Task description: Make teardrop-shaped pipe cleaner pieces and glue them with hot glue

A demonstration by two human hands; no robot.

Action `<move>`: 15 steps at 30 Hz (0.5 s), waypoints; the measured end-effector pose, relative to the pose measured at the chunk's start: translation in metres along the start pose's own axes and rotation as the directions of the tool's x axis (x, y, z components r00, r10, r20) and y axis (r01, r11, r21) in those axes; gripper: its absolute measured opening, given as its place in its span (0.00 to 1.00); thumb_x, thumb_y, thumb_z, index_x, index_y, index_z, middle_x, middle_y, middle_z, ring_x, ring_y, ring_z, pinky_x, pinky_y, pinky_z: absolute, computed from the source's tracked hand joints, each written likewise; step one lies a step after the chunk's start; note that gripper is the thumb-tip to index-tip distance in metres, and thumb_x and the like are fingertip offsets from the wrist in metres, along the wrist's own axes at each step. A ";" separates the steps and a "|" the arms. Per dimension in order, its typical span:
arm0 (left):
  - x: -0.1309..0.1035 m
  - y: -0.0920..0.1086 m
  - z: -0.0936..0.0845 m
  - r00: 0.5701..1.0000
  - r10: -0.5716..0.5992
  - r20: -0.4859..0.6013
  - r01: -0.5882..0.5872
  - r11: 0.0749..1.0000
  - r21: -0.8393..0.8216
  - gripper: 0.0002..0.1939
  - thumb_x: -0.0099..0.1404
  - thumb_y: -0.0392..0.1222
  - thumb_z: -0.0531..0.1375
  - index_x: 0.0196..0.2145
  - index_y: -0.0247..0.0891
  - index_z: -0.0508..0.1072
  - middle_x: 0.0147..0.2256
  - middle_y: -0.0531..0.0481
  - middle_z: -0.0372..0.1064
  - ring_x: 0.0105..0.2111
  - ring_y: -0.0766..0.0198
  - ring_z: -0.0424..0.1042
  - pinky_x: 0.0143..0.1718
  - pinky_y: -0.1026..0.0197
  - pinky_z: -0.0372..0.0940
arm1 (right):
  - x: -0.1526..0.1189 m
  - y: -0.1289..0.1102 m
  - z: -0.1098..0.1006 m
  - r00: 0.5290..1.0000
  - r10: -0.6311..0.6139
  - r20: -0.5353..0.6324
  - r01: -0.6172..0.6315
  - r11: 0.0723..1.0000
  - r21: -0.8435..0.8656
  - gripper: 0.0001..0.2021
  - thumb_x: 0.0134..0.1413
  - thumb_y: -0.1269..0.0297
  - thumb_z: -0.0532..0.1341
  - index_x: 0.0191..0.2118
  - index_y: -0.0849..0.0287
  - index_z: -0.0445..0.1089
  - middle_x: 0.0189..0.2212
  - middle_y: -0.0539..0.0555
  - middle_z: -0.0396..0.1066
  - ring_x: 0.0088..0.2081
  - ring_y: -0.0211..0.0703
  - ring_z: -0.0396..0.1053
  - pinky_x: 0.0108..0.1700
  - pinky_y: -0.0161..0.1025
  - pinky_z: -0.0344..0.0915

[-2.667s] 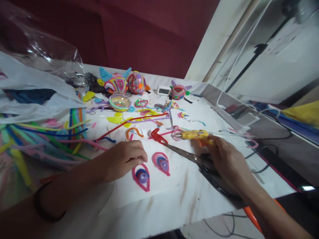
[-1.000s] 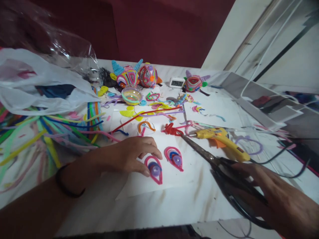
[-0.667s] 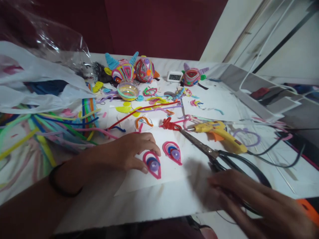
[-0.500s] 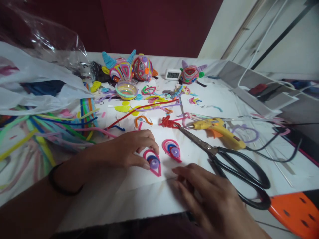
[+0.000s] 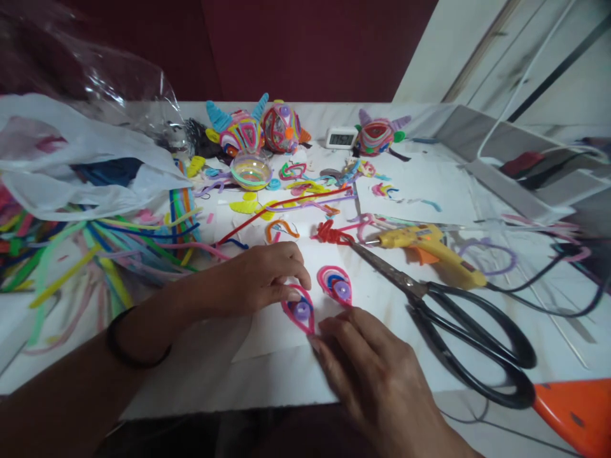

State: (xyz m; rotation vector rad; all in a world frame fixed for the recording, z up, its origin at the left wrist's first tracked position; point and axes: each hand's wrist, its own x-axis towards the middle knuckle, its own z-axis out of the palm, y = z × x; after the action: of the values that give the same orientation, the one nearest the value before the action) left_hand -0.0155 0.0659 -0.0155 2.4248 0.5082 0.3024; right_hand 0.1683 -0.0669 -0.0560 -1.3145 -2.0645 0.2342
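Right hand (image 5: 377,375) now touches teardrop (image 5: 300,310); left hand (image 5: 258,280) pinning it.

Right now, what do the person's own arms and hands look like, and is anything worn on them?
Both forearms are bare, with no sleeves in view. The left hand has a thin black band around its wrist. The right hand shows no ring, watch or glove. Both hands show short, unpainted nails.

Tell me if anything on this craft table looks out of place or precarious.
The black scissors lie with their handle loops at the table's near edge, one loop seemingly overhanging it. Loose pipe cleaners spill from the white bag. The left hand and right hand touch the pink teardrop piece.
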 end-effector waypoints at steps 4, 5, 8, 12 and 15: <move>0.007 0.011 -0.001 0.998 0.061 0.032 -0.063 0.996 0.056 0.10 0.67 0.30 0.52 0.35 0.36 0.72 0.36 0.51 0.64 0.37 0.68 0.66 0.42 0.68 0.59 | -0.006 0.003 0.004 0.998 -0.058 -0.031 0.056 0.997 -0.046 0.08 0.62 0.73 0.54 0.41 0.64 0.70 0.28 0.54 0.63 0.29 0.40 0.60 0.27 0.36 0.60; 0.008 0.013 -0.001 0.996 0.068 0.054 -0.072 0.995 0.075 0.10 0.68 0.30 0.52 0.35 0.36 0.72 0.35 0.51 0.64 0.36 0.69 0.66 0.41 0.68 0.59 | -0.008 0.005 0.005 0.997 -0.069 -0.026 0.067 0.995 -0.074 0.09 0.62 0.73 0.54 0.43 0.64 0.70 0.28 0.54 0.63 0.28 0.40 0.59 0.26 0.36 0.57; 0.012 0.016 -0.002 0.991 0.074 0.115 -0.091 0.985 0.150 0.11 0.68 0.29 0.51 0.36 0.36 0.72 0.34 0.51 0.65 0.35 0.70 0.66 0.38 0.69 0.59 | -0.012 0.008 0.008 0.995 -0.100 -0.014 0.097 0.984 -0.151 0.13 0.62 0.72 0.52 0.49 0.63 0.68 0.28 0.54 0.63 0.28 0.41 0.56 0.26 0.37 0.53; 0.015 0.020 -0.006 0.978 0.018 0.208 -0.072 0.964 0.256 0.10 0.68 0.31 0.51 0.37 0.38 0.72 0.36 0.51 0.66 0.34 0.69 0.66 0.36 0.68 0.59 | -0.011 0.010 0.010 0.994 -0.106 -0.022 0.101 0.982 -0.159 0.17 0.61 0.72 0.50 0.53 0.65 0.66 0.30 0.56 0.64 0.29 0.44 0.55 0.28 0.40 0.52; 0.017 0.022 -0.008 0.964 -0.016 0.267 -0.068 0.950 0.303 0.09 0.68 0.32 0.52 0.37 0.39 0.72 0.37 0.51 0.66 0.32 0.69 0.66 0.33 0.67 0.58 | -0.009 0.011 0.009 0.993 -0.115 0.003 0.114 0.986 -0.123 0.18 0.61 0.70 0.50 0.53 0.67 0.66 0.29 0.55 0.63 0.28 0.43 0.56 0.28 0.41 0.52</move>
State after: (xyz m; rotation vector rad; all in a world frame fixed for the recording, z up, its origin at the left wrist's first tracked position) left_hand 0.0035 0.0615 0.0063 2.7233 0.4271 -0.1052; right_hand 0.1733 -0.0679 -0.0718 -1.2610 -2.1720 0.0536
